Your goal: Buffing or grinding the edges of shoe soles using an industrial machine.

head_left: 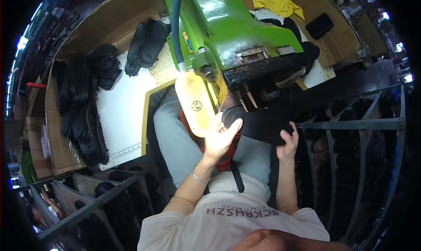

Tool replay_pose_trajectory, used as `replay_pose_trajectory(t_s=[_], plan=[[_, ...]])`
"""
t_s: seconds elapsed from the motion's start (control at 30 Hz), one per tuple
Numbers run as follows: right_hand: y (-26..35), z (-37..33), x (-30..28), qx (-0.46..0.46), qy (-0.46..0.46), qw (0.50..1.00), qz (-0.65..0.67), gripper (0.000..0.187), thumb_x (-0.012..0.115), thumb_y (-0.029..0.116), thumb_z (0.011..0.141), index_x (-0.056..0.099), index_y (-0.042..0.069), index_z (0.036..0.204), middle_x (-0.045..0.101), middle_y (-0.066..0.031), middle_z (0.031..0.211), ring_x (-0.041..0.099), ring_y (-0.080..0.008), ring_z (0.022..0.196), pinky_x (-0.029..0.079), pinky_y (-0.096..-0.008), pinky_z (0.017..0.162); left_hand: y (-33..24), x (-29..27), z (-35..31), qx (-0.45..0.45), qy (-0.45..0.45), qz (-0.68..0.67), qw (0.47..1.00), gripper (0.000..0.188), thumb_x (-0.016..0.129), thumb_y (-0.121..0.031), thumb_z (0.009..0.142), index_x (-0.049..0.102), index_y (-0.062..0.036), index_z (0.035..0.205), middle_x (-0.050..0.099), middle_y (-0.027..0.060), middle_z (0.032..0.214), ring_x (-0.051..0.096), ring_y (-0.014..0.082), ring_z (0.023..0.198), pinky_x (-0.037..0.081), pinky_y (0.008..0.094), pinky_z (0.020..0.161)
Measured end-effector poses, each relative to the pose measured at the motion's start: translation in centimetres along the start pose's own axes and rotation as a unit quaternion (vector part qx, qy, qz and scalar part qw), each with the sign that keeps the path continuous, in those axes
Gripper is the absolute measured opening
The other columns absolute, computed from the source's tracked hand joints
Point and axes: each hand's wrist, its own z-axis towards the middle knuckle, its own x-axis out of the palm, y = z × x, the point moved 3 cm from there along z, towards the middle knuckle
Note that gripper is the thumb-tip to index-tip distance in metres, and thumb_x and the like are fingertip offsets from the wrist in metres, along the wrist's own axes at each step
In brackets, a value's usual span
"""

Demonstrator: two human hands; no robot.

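Note:
My left hand (220,141) is closed around the rounded end of a black shoe part (232,115), just under the head of a green machine (245,36). Its fingers are partly hidden behind the yellow guard (196,104). My right hand (287,145) is held with thumb and fingers apart, beside the right edge of a dark flat surface (265,124). I cannot tell whether that surface belongs to the shoe part or to the machine. Nothing shows in the right hand's grasp.
Stacks of black shoe soles (79,115) lie left on a white tabletop (125,115) edged with cardboard (114,14). More soles (147,45) lie beside the machine. A yellow cloth (280,6) and a black phone-like object (319,26) are at the back right. Metal racks (362,124) flank me.

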Motion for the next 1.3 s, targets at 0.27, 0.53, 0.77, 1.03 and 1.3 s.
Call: replay_pose_trajectory(t_s=[0.27, 0.53, 0.77, 1.03, 1.3], plan=[[2.0, 3.8, 4.3, -0.040, 0.032, 0.999, 0.001, 0.037, 0.056, 0.001, 0.076, 0.050, -0.001, 0.112, 0.058, -0.0089, 0.099, 0.058, -0.0180, 0.091, 0.047, -0.0303, 0.085, 0.7, -3.0, 0.1, 0.066, -0.014, 0.099, 0.993, 0.015, 0.065, 0.002, 0.080, 0.060, 0.0003, 0.094, 0.061, 0.0008, 0.082, 0.055, 0.0056, 0.072, 0.044, 0.0192, 0.065], [0.4, 4.0, 8.9, -0.008, 0.070, 0.997, 0.008, 0.035, 0.062, 0.001, 0.071, 0.053, 0.001, 0.105, 0.056, -0.0045, 0.090, 0.055, -0.0102, 0.080, 0.045, -0.0229, 0.075, -3.4, -6.7, -0.6, 0.093, -0.029, 0.033, 0.995, 0.023, 0.070, 0.000, 0.075, 0.062, 0.0058, 0.096, 0.066, 0.0078, 0.090, 0.062, 0.0114, 0.080, 0.049, 0.0245, 0.074], [0.0, 2.6, 13.0, -0.019, 0.135, 0.990, -0.045, 0.028, 0.060, -0.003, 0.070, 0.060, 0.001, 0.098, 0.060, -0.0015, 0.090, 0.054, -0.0074, 0.078, 0.043, -0.0206, 0.072, -2.3, -10.9, -3.2, 0.014, -0.059, 0.003, 0.998, 0.021, 0.067, 0.002, 0.076, 0.061, 0.0053, 0.096, 0.064, 0.0053, 0.084, 0.058, 0.0097, 0.075, 0.047, 0.0220, 0.071], [-0.2, 3.0, 15.7, -0.031, 0.211, 0.971, -0.104, 0.027, 0.068, -0.004, 0.069, 0.061, 0.000, 0.095, 0.062, -0.0011, 0.089, 0.057, -0.0079, 0.078, 0.045, -0.0214, 0.073, -0.9, -11.2, -4.2, -0.033, 0.086, 0.176, 0.980, 0.021, 0.074, -0.005, 0.075, 0.063, 0.0043, 0.090, 0.064, 0.0030, 0.078, 0.056, 0.0052, 0.068, 0.045, 0.0208, 0.060], [0.8, 4.4, 8.3, -0.113, 0.057, 0.992, -0.011, 0.026, 0.065, -0.003, 0.075, 0.057, -0.001, 0.100, 0.062, -0.0057, 0.093, 0.058, -0.0109, 0.083, 0.046, -0.0241, 0.079, -6.6, -4.3, 0.6, 0.063, 0.125, 0.384, 0.913, 0.030, 0.075, -0.004, 0.071, 0.062, 0.0033, 0.097, 0.061, 0.0053, 0.079, 0.060, 0.0165, 0.079, 0.048, 0.0283, 0.079]])
